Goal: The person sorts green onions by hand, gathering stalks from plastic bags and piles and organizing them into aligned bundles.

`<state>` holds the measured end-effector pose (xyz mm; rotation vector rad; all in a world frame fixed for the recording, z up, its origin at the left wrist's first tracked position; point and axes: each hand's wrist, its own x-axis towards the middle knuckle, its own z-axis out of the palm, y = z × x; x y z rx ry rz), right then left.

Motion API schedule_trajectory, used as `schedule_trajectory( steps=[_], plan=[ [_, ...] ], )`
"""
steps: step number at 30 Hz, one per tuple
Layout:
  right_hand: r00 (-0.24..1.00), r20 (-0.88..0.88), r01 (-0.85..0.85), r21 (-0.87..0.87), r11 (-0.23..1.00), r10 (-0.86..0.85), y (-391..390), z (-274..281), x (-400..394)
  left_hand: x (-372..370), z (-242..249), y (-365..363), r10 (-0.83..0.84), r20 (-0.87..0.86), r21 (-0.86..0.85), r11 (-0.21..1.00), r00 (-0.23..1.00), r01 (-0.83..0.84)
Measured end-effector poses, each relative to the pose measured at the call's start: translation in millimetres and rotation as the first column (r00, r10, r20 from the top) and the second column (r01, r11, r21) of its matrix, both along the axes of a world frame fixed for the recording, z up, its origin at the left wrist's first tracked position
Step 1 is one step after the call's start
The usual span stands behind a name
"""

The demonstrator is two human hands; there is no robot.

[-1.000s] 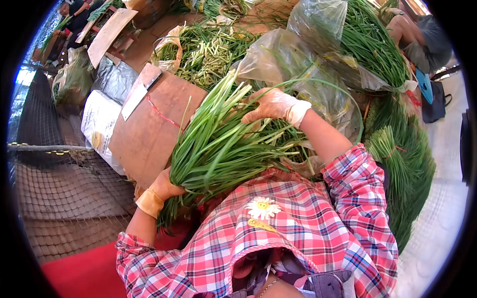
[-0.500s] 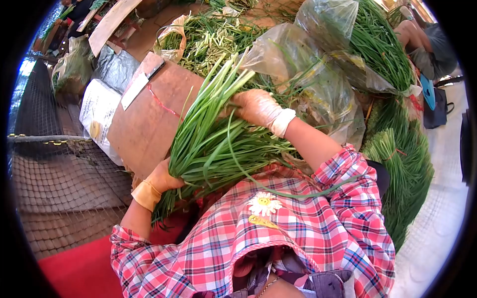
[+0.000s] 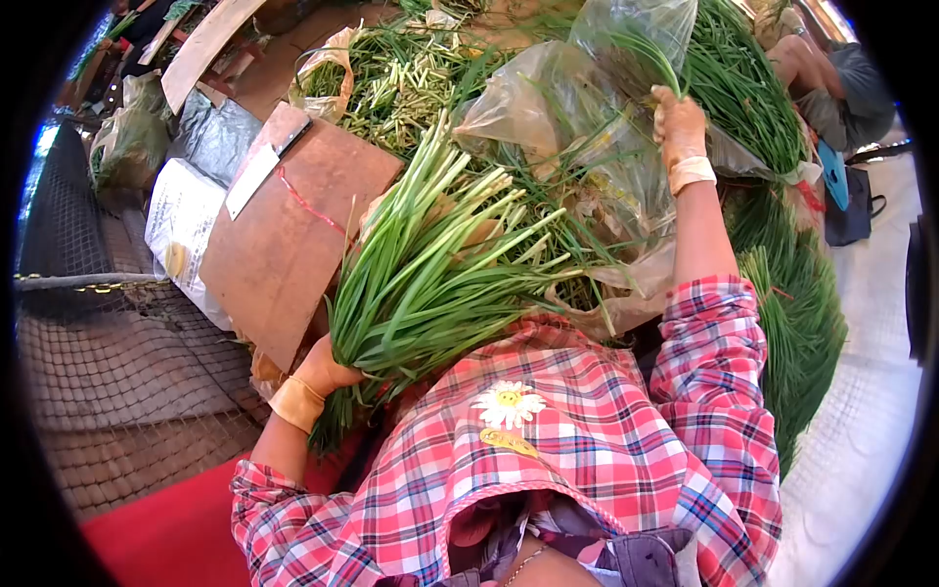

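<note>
My left hand [image 3: 328, 368], in an orange glove, is closed round the leafy end of a thick bunch of garlic chives [image 3: 421, 293]. The pale stem ends fan out up and to the right, over my lap. Raised at the upper right, my right hand [image 3: 680, 127] grips a few loose chive blades [image 3: 653, 61], which hang over toward the upper left. Clear plastic bags [image 3: 548, 93] lie just left of that hand.
A brown board [image 3: 284, 245] carries a cleaver [image 3: 252, 181] and a red string [image 3: 308, 203]. Beyond lies a heap of trimmed chive pieces [image 3: 401, 93]. More chives [image 3: 738, 88] are piled at right, near another person's bent leg [image 3: 807, 68]. Netting [image 3: 127, 391] spreads at left.
My right hand has moved from the bunch to the upper right, taking a few blades with it. My left hand stays on the bunch, whose stem ends have spread to the right.
</note>
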<state>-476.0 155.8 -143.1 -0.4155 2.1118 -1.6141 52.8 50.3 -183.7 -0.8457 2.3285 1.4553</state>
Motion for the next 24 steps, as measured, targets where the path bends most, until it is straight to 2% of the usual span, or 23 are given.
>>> schedule_trajectory(
  steps=[1,2,3,4,5,6,8,9,10,12,13,15,19,21,22,23,24],
  plan=[
    [0.99,-0.111,-0.069,0.115,0.991,0.082,3.5,-12.3,-5.4,5.9,-11.9,2.4,0.019,-0.026,-0.028,0.999,0.999,-0.019],
    [0.99,-0.117,-0.066,0.109,0.992,0.079,7.1,-20.9,5.5,8.2,-17.6,2.8,0.036,-0.055,-0.058,0.998,0.998,-0.039],
    [0.838,-0.212,-0.355,0.488,0.797,0.503,13.4,-28.4,29.6,4.2,-14.1,3.9,0.036,-0.062,-0.065,0.997,0.997,-0.04],
    [0.536,-0.115,-0.447,0.802,0.397,0.836,17.7,-34.2,55.0,-1.7,-8.2,6.5,-0.019,-0.089,-0.137,0.991,0.996,0.007],
    [0.184,0.147,-0.311,0.947,-0.084,0.972,15.4,-36.1,69.3,-4.7,-5.3,8.9,-0.075,-0.109,-0.207,0.977,0.991,0.051],
    [0.181,0.147,-0.308,0.947,-0.086,0.973,7.2,-31.6,72.1,-0.9,-6.4,10.8,0.049,-0.103,-0.087,0.994,0.994,-0.058],
    [0.433,-0.211,-0.371,0.844,0.387,0.876,-9.3,-15.2,72.2,7.9,-15.9,9.9,0.062,-0.074,-0.093,0.993,0.995,-0.068],
    [0.6,-0.232,-0.497,0.642,0.584,0.766,-19.3,-7.9,66.5,10.5,-18.2,8.8,0.067,-0.046,-0.105,0.992,0.997,-0.071],
    [0.653,-0.15,-0.642,0.409,0.648,0.742,-29.4,1.2,67.2,10.7,-17.1,8.0,0.06,-0.046,-0.112,0.992,0.997,-0.065],
    [0.503,-0.161,-0.786,0.324,0.527,0.849,-49.7,-3.1,87.2,7.7,-16.5,7.3,0.206,-0.106,0.012,0.978,0.973,-0.206],
    [0.372,-0.254,-0.835,0.328,0.441,0.893,-61.1,-15.3,93.5,2.9,-11.9,7.0,0.203,-0.109,0.012,0.979,0.973,-0.203],
    [0.251,-0.062,-0.783,0.574,0.24,0.966,-71.7,11.4,120.0,-5.5,5.3,8.2,0.193,-0.084,-0.06,0.978,0.977,-0.199],
    [0.236,-0.004,-0.851,0.482,0.208,0.972,-76.5,-0.4,124.7,-3.2,13.0,6.3,0.181,-0.019,-0.017,0.983,0.983,-0.181],
    [0.309,-0.099,-0.791,0.526,0.313,0.946,-70.1,9.5,129.2,-0.2,5.7,0.1,-0.063,-0.056,-0.228,0.973,0.996,0.049],
    [0.257,-0.167,-0.685,0.664,0.301,0.952,-70.0,18.2,129.2,-1.5,3.5,-0.7,-0.064,-0.06,-0.226,0.973,0.996,0.049],
    [0.255,-0.166,-0.682,0.667,0.299,0.953,-69.8,19.1,128.5,-1.0,1.6,-1.1,-0.003,-0.074,-0.169,0.986,0.997,-0.01],
    [0.229,-0.276,-0.548,0.755,0.359,0.933,-69.3,19.4,126.8,-0.3,0.3,-0.3,0.06,-0.085,-0.112,0.991,0.995,-0.07]
  ],
)
